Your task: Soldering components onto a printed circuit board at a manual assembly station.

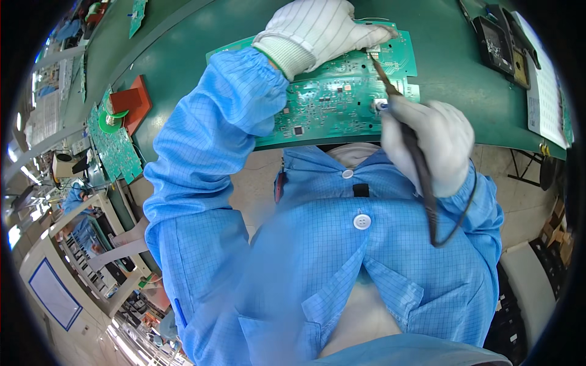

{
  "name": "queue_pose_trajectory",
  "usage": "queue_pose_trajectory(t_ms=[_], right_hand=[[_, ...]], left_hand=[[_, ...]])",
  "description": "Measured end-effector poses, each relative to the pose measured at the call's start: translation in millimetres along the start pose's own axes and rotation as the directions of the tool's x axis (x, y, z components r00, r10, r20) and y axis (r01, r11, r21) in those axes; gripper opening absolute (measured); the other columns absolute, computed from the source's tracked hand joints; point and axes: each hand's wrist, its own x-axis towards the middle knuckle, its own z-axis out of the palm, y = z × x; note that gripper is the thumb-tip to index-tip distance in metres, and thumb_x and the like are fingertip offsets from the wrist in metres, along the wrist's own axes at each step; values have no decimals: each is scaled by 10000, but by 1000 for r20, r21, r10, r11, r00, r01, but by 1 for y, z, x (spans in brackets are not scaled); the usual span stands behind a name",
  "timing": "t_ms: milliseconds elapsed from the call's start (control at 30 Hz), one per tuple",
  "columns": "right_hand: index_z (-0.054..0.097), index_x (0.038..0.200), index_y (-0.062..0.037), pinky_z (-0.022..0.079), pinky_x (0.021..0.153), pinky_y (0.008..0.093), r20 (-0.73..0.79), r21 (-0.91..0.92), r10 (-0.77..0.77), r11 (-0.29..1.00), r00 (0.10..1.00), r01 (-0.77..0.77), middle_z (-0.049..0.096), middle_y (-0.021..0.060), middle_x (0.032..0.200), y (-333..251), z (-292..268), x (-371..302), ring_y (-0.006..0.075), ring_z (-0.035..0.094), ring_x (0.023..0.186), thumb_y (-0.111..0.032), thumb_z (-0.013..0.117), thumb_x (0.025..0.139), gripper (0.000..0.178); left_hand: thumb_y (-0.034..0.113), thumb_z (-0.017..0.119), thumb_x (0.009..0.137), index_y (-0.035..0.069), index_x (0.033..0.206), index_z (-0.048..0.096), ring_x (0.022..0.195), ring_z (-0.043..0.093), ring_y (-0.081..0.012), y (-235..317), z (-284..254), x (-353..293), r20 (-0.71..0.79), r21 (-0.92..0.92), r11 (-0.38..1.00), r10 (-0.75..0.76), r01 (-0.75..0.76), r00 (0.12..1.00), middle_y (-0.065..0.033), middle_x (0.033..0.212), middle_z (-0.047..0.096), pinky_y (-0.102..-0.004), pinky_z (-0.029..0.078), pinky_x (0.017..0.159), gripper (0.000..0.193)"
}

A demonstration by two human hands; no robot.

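Observation:
My left hand (320, 30), in a white striped glove, reaches over the far part of a green circuit board panel (329, 100). Its fingers are drawn together near the board's far right; what they hold, if anything, is hidden. In my white-gloved right hand (436, 143) is a soldering iron (390, 87), gripped like a pen. Its tip touches or hovers just over the board by a small pale component (373, 50), close to my left fingertips. The iron's dark cable loops down past my wrist. A small white-and-blue part (381, 105) sits on the board nearer me.
A green solder spool (112, 122) stands by a red-brown holder (139, 104) on the left, beside more circuit boards (116, 146). At the right are a black tray (493, 44) with small bits and a white printed sheet (543, 85). The green table (183, 79) ends close to my body.

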Motion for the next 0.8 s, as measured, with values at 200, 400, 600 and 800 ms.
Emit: queue_pose_trajectory(t_ms=[200,400,600,800], right_hand=[[667,960,-52,531,576,309,-167,-44,104,993,980,-112,678,99,779,37,-10,-18,205,647,606,35,754,729,262],[666,982,-41,513,566,276,-175,65,299,954,938,-292,680,97,815,51,-6,-36,136,615,605,43,741,765,244],[668,991,-37,498,564,255,-179,-4,273,961,945,-278,678,85,817,52,-2,-32,107,598,599,28,741,788,225],[668,989,-34,508,578,255,-174,56,301,954,938,-295,684,92,826,51,-2,-32,108,613,616,32,741,785,226]], left_hand=[[415,618,860,33,864,643,777,648,-363,-16,10,-22,-211,334,910,327,-246,921,-210,754,639,-438,522,666,383],[205,683,835,78,820,575,651,669,-252,-29,17,-52,-470,339,901,411,-270,781,-134,661,611,-353,540,582,167],[215,655,863,79,824,551,597,650,-269,-15,25,-73,-350,138,987,125,-81,928,-117,673,616,-372,535,538,176],[228,642,867,70,835,554,611,650,-283,-18,30,-72,-355,193,978,149,-83,923,-118,685,609,-377,540,542,184]])
